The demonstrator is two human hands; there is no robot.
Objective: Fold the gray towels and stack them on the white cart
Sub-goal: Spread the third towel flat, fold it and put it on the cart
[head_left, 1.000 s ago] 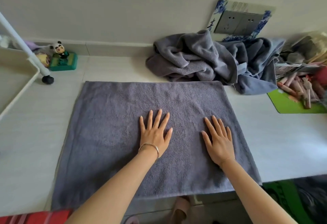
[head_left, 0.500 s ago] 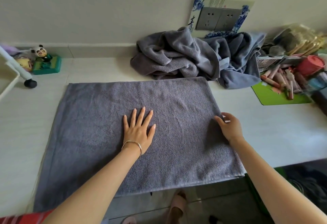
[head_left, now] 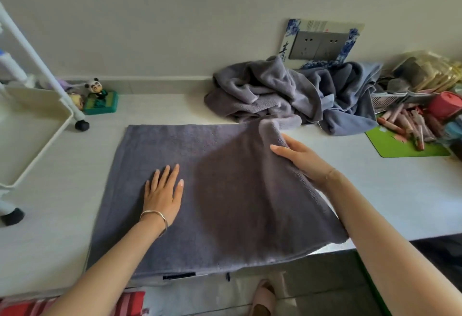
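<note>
The gray towel [head_left: 175, 155] lies spread on the bench [head_left: 405, 190] right in front of the person, its near edge hanging a little over the front lip. The left hand [head_left: 163, 190], a thin bracelet [head_left: 154, 215] on its wrist, rests flat on the cloth left of the middle, fingers straight and slightly spread, holding nothing. The right hand [head_left: 302, 160] grips the towel's right edge, fingers curled round the cloth, and holds that side up off the bench so it tents and casts a shadow across the middle. Behind the towel, against the wall, sits a crumpled heap of gray towels [head_left: 270, 93], just touching the far right corner. The white cart [head_left: 37, 118] stands at the left, well apart from both hands, with a small panda figure [head_left: 96, 88] just behind it. A green mat [head_left: 405, 149] with small pink items lies at the far right.
</note>
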